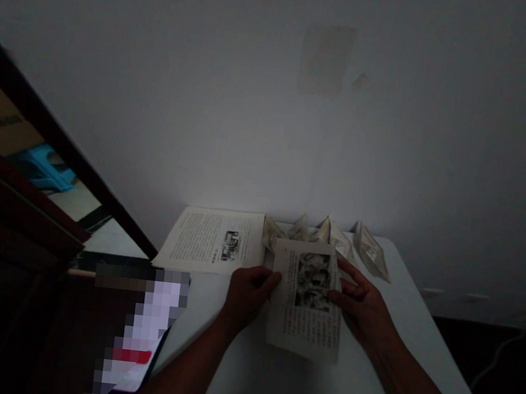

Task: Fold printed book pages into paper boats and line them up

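A printed paper sheet [306, 299] with a dark picture and text lies on the white table [381, 366] in front of me. My left hand [247, 294] rests at its left edge, fingers curled with the thumb touching the paper. At the sheet's right edge my right hand [361, 301] lies with its fingers stretched over the paper. Behind the sheet, several folded paper boats [334, 236] stand in a row near the wall. One boat [372, 251] sits at the far right of that row.
An open printed booklet [214, 241] lies at the table's back left. A blurred-out dark object [139, 328] sits at the front left. Dark wooden furniture [13, 246] stands on the left, the white wall [273, 98] is close behind, and the floor drops away dark on the right.
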`<state>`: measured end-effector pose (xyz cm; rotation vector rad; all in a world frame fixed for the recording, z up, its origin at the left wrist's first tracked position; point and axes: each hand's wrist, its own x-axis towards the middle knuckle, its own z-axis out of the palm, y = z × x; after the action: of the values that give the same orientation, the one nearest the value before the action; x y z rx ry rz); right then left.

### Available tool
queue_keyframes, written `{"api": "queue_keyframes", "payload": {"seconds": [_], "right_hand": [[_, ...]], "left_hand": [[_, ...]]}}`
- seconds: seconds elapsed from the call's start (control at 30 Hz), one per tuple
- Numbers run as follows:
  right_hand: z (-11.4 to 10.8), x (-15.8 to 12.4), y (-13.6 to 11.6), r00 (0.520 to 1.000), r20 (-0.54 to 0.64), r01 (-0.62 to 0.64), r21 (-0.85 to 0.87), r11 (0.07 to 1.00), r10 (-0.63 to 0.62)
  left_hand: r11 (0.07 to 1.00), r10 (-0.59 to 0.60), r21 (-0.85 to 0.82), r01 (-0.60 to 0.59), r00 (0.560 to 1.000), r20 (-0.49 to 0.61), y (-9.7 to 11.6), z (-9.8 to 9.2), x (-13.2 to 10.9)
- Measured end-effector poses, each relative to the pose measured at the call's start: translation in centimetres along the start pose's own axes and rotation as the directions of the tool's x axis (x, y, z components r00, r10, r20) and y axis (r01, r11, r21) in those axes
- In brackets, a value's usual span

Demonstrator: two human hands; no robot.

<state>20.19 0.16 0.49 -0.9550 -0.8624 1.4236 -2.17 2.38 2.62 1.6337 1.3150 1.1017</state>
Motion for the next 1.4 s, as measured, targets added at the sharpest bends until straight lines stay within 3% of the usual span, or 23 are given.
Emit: {"api": "queue_keyframes", "payload": {"seconds": [0.37, 0.63, 0.77, 0.87, 1.0, 1.1, 1.27, 1.4], "right_hand": [[-0.1, -0.1, -0.5, 0.996, -0.086, 0.015, -0.076, 0.997, -0.021], [-0.7, 0.1, 0.2, 0.996, -0.084, 0.002, -0.048, 0.999, -0.006], [-0.9, 0.2, 0.4, 0.995, -0.095, -0.002, -0.076, 0.997, -0.005], [-1.1, 0.2, 0.6, 0.994, -0.105, 0.005, -0.098, 0.995, -0.016], [-1.2, 0.3, 1.0, 0.996, -0.09, 0.013, -0.125, 0.992, -0.024], [-1.0, 0.3, 1.1, 0.998, -0.068, -0.001, -0.146, 0.989, -0.01], [-0.6, 0.1, 0.8, 0.997, 0.073, -0.011, -0.226, 0.974, 0.028], [-0.9, 0.0, 1.1, 0.999, 0.043, 0.004, -0.323, 0.946, 0.011]], "left_hand": [[0.988, -0.101, -0.12, 0.098, 0.995, -0.02, -0.5, 0.1, 0.2], [0.974, -0.137, -0.183, 0.132, 0.99, -0.017, -0.6, 0.1, 0.2], [0.951, -0.146, -0.269, 0.15, 0.989, 0.033, -1.0, 0.2, 0.3], [0.916, -0.152, -0.355, 0.189, 0.98, 0.131, -1.3, 0.5, 0.2], [0.873, -0.223, -0.381, 0.304, 0.944, 0.241, -1.7, 0.8, 0.1], [0.876, -0.242, -0.364, 0.316, 0.942, 0.233, -1.9, 0.9, 0.1], [0.868, -0.241, -0.393, 0.303, 0.95, 0.2, -1.5, 0.7, 0.1], [0.858, -0.255, -0.404, 0.317, 0.946, 0.201, -1.3, 0.6, 0.1]]}}
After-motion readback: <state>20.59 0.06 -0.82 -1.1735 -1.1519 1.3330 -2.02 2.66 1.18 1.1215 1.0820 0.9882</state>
